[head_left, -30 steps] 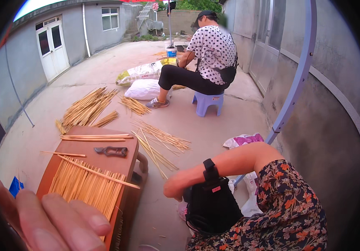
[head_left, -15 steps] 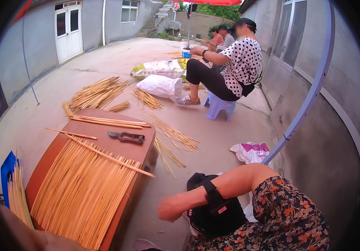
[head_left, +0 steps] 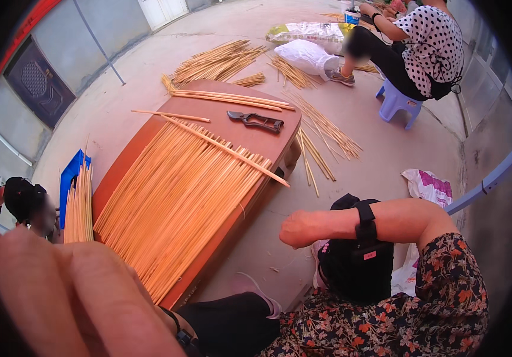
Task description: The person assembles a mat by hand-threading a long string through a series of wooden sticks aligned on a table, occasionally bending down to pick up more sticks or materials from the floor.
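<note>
My left hand (head_left: pixel 83 291) looms large and very near at the lower left; its fingers show only in part and overlap the near end of the stick row. My right hand (head_left: pixel 296 229) is a closed fist above the floor, right of the table, its fingertips tucked out of sight and nothing sticking out of it. A black band (head_left: pixel 365 221) wraps the right wrist. On the brown table (head_left: pixel 262 98) a dense row of thin wooden sticks (head_left: pixel 178 208) lies side by side. One stick (head_left: pixel 232 153) crosses their far ends. Black-handled pruning shears (head_left: pixel 256 121) lie beyond it, touched by neither hand.
More sticks (head_left: pixel 232 99) lie along the table's far edge. Stick piles (head_left: pixel 217 61) and filled sacks (head_left: pixel 306 56) lie on the floor. A blue container (head_left: pixel 72 172) with sticks stands left. One person (head_left: pixel 425 35) sits on a stool (head_left: pixel 400 104); another (head_left: pixel 24 199) is at far left.
The view has swung left and down, so the table now appears farther right and higher. My left hand has risen close to the view. My right fist keeps much the same pose.
</note>
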Action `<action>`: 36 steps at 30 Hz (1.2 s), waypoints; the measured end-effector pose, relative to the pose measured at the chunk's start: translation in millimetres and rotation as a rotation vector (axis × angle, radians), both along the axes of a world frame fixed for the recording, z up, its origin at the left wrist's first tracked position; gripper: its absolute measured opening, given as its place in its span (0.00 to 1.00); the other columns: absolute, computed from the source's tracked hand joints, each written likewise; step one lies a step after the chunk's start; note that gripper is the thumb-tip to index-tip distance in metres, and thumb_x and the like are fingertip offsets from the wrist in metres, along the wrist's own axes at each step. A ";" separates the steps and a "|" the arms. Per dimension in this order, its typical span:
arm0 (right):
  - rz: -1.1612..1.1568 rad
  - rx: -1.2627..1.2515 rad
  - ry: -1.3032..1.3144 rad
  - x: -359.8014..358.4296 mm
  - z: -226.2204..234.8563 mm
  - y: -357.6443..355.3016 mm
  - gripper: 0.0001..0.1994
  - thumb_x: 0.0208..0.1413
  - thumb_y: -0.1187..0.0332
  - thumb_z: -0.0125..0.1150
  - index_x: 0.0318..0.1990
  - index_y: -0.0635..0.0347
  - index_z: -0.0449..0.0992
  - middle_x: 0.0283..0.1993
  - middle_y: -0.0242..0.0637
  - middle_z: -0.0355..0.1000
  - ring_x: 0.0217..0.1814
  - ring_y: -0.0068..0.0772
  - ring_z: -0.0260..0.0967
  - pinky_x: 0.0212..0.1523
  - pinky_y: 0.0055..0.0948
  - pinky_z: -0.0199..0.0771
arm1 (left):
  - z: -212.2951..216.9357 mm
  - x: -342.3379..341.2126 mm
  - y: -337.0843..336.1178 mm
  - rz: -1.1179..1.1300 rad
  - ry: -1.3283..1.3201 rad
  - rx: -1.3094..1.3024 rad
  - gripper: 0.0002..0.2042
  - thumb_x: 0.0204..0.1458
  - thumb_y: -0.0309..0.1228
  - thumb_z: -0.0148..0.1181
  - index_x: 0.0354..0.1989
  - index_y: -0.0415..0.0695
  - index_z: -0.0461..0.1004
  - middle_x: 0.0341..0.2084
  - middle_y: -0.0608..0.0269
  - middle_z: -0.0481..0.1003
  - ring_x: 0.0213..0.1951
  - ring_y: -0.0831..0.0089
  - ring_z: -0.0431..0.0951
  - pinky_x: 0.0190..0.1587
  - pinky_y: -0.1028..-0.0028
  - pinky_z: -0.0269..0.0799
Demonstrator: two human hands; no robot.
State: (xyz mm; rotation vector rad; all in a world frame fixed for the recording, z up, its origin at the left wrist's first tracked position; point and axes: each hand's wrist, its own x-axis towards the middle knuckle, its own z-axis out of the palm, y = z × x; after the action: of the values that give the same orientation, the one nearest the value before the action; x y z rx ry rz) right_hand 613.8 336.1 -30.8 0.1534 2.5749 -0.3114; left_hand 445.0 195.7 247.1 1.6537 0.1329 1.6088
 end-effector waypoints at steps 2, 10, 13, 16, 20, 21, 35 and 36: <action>0.009 -0.004 0.075 12.5 -12.7 6.2 0.07 0.45 0.74 0.60 0.32 0.62 0.84 0.35 0.46 0.81 0.40 0.49 0.80 0.36 0.42 0.79 | -15.9 6.4 15.8 0.106 0.026 -0.054 0.28 0.62 0.41 0.57 0.64 0.35 0.61 0.51 0.54 0.74 0.42 0.68 0.79 0.45 0.67 0.75; 0.178 0.013 0.755 49.4 -26.9 2.2 0.05 0.41 0.68 0.61 0.20 0.57 0.72 0.18 0.37 0.68 0.24 0.38 0.72 0.21 0.32 0.67 | -193.3 -46.0 53.8 1.071 0.606 -0.677 0.18 0.64 0.31 0.54 0.57 0.32 0.71 0.50 0.52 0.76 0.49 0.69 0.78 0.54 0.72 0.72; 0.226 0.032 0.639 64.4 -5.0 -5.0 0.04 0.40 0.69 0.63 0.22 0.58 0.75 0.20 0.38 0.72 0.27 0.38 0.74 0.20 0.33 0.67 | -235.7 -72.8 63.8 1.159 0.687 -0.761 0.18 0.64 0.31 0.54 0.58 0.31 0.70 0.52 0.51 0.75 0.55 0.68 0.75 0.59 0.71 0.69; 0.241 0.062 0.621 75.2 6.5 -4.6 0.05 0.41 0.69 0.65 0.26 0.58 0.79 0.25 0.38 0.77 0.31 0.37 0.77 0.21 0.35 0.69 | -257.1 -83.5 85.9 1.230 0.772 -0.795 0.19 0.65 0.32 0.54 0.58 0.31 0.70 0.54 0.51 0.74 0.58 0.65 0.73 0.61 0.70 0.67; 0.262 -0.015 0.135 85.2 27.8 -2.1 0.13 0.46 0.63 0.70 0.39 0.54 0.82 0.39 0.32 0.80 0.41 0.36 0.78 0.32 0.37 0.77 | -273.1 -72.3 94.0 1.283 0.966 -0.842 0.23 0.65 0.37 0.53 0.60 0.30 0.68 0.56 0.49 0.72 0.59 0.64 0.72 0.62 0.69 0.66; 0.315 0.026 0.097 95.3 30.4 1.4 0.17 0.49 0.58 0.72 0.46 0.51 0.82 0.46 0.25 0.80 0.46 0.35 0.78 0.39 0.36 0.81 | -275.4 -62.4 97.8 1.275 0.984 -0.855 0.23 0.65 0.37 0.53 0.60 0.30 0.68 0.56 0.49 0.72 0.59 0.64 0.72 0.62 0.69 0.66; 0.461 -0.066 0.122 146.8 35.8 -12.1 0.15 0.50 0.58 0.63 0.42 0.56 0.80 0.45 0.40 0.76 0.44 0.40 0.74 0.40 0.44 0.72 | -312.6 -52.1 112.1 1.327 1.362 -0.912 0.35 0.64 0.50 0.50 0.68 0.31 0.56 0.68 0.42 0.58 0.70 0.55 0.57 0.70 0.64 0.51; 0.465 -0.054 0.145 148.5 38.9 -12.3 0.16 0.50 0.58 0.62 0.43 0.56 0.80 0.46 0.40 0.75 0.44 0.40 0.74 0.41 0.44 0.72 | -315.2 -55.6 107.8 1.329 1.366 -0.921 0.35 0.64 0.50 0.50 0.68 0.31 0.56 0.68 0.42 0.58 0.70 0.55 0.57 0.70 0.64 0.51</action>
State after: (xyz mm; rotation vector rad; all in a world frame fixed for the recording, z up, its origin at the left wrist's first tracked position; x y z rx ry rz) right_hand 762.3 323.9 8.1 -0.4983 2.6425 -0.2211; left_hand 389.4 303.6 -68.1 1.4986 2.5684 0.4362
